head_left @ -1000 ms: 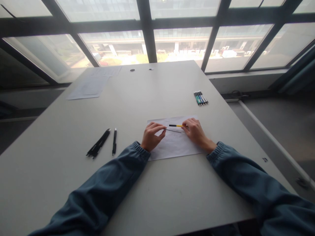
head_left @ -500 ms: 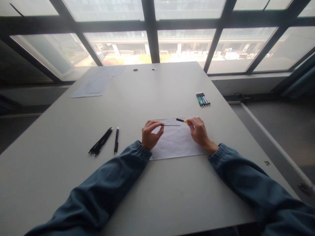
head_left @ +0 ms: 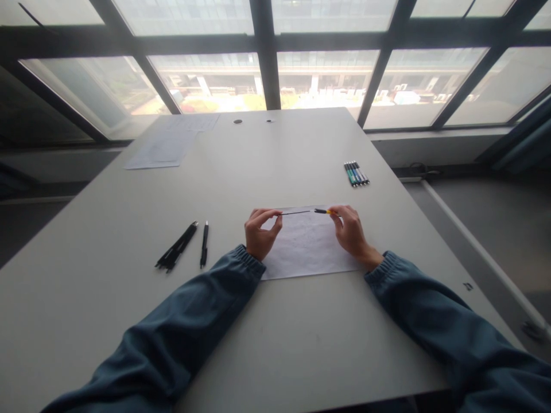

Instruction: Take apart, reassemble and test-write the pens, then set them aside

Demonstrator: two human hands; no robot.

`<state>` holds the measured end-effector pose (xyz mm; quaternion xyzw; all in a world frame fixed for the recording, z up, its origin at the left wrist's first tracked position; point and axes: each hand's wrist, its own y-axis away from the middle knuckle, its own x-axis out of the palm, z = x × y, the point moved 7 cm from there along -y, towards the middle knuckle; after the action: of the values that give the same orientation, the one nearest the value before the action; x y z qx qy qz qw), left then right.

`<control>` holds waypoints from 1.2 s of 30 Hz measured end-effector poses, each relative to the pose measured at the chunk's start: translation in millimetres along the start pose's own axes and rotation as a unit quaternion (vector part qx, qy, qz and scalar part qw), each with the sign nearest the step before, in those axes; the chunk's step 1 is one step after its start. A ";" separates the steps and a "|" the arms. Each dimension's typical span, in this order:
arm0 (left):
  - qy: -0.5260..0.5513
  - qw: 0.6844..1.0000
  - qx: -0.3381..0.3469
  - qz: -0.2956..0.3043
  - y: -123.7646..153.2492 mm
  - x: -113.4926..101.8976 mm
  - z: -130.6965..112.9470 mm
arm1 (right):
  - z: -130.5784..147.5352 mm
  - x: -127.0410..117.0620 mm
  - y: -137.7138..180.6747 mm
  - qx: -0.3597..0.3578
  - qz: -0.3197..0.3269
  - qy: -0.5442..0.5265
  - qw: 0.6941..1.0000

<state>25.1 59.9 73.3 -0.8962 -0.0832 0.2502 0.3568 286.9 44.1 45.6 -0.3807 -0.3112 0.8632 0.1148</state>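
My left hand pinches a thin dark pen refill between thumb and fingertips, its free end pointing right. Facing it, my right hand grips a black and yellow pen barrel whose black end points left. A small gap separates the refill's tip from the barrel's end. Beneath both hands lies a white sheet of paper with faint marks. Left of my left hand, a single black pen rests on the table beside a bundle of black pens.
Several pens with green, blue and pale barrels lie in a row at the right of the white table. Papers cover the far left. A small dark piece sits near the right edge. Windows stand beyond the table.
My left hand has shifted slightly left and up, tilting the refill's free end upward. The barrel in my right hand has turned closer to level and moved slightly right, roughly in line with the refill.
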 end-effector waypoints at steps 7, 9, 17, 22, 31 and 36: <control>-0.026 0.999 0.027 0.008 -0.9 1.1 -3.5 | 8.8 -6.7 -2.0 -0.020 -0.001 0.081 0.997; -0.032 0.999 0.037 0.009 -1.2 1.2 -5.2 | 11.3 -8.1 -2.4 -0.023 0.000 0.103 0.994; -0.060 0.996 0.054 0.036 0.7 6.7 -8.7 | 19.9 -4.7 -2.4 -0.051 0.019 0.099 0.994; -0.054 0.996 0.061 0.047 2.4 8.7 -9.7 | 25.5 -2.5 -1.7 -0.069 0.038 0.080 0.994; -0.044 0.996 0.055 0.062 3.4 11.3 -8.7 | 28.2 2.2 -0.2 -0.084 0.064 0.067 0.992; -0.032 0.995 0.061 0.069 3.8 12.7 -9.2 | 33.1 4.9 0.2 -0.095 0.085 0.053 0.990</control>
<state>40.6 55.8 71.5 -0.8677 -0.0173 0.3077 0.3899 259.4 31.2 59.7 -0.4600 -0.3519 0.8149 0.0203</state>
